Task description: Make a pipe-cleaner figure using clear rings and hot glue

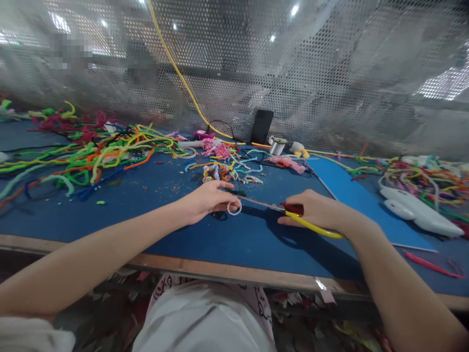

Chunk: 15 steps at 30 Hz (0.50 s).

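Between the fingertips of my left hand [214, 199] is a small pale beaded ring [234, 207], held just above the blue tabletop. My right hand [311, 210] is closed around scissors [273, 206] with a yellow-and-red handle. Their metal blades point left, and the tips come up close to the fingers of my left hand. Whether the blades touch anything there is too fine to make out. Just beyond my left hand lies a small heap of multicoloured twisted pieces [220, 172].
Tangled fuzzy coloured stems [110, 151] spread over the left side. A black phone [262, 126] leans at the back beside a wire spool [277, 146]. To the right are a blue board [337, 181] and a white glue gun-like device [417, 210]. A wooden edge [220, 268] borders the table front.
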Each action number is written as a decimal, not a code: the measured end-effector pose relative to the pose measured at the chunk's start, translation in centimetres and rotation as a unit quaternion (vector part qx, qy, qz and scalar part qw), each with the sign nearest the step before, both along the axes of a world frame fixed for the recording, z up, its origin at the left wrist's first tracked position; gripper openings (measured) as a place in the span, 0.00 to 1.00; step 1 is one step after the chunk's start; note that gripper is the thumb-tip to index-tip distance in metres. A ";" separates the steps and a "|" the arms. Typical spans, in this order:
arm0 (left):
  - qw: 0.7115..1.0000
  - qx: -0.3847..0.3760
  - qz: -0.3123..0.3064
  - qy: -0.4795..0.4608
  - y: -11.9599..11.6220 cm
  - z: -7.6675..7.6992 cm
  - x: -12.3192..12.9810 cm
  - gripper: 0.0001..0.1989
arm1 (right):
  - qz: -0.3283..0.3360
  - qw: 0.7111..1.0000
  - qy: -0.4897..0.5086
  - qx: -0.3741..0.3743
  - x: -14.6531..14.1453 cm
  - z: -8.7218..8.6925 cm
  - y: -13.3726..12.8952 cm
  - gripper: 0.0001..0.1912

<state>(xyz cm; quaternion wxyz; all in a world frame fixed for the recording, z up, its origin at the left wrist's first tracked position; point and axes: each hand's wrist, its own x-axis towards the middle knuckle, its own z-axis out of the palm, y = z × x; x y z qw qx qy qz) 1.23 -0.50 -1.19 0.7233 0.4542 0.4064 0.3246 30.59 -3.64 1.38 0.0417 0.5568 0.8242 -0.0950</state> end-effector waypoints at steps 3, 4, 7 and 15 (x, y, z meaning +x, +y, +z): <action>1.000 0.010 -0.005 0.015 -0.1 -0.1 0.0 0.24 | -0.002 1.000 0.001 -0.016 0.2 0.1 -0.1 0.29; 1.000 0.011 0.000 0.022 -0.1 -0.1 0.0 0.24 | -0.001 1.000 0.004 -0.019 0.3 0.1 -0.1 0.29; 0.999 0.015 0.017 0.034 -0.2 -0.2 0.1 0.26 | 0.000 1.000 0.021 -0.021 0.7 0.0 -0.1 0.29; 0.995 0.027 0.027 0.096 -0.2 0.4 0.0 0.18 | -0.019 1.000 -0.008 -0.015 0.7 0.2 0.0 0.29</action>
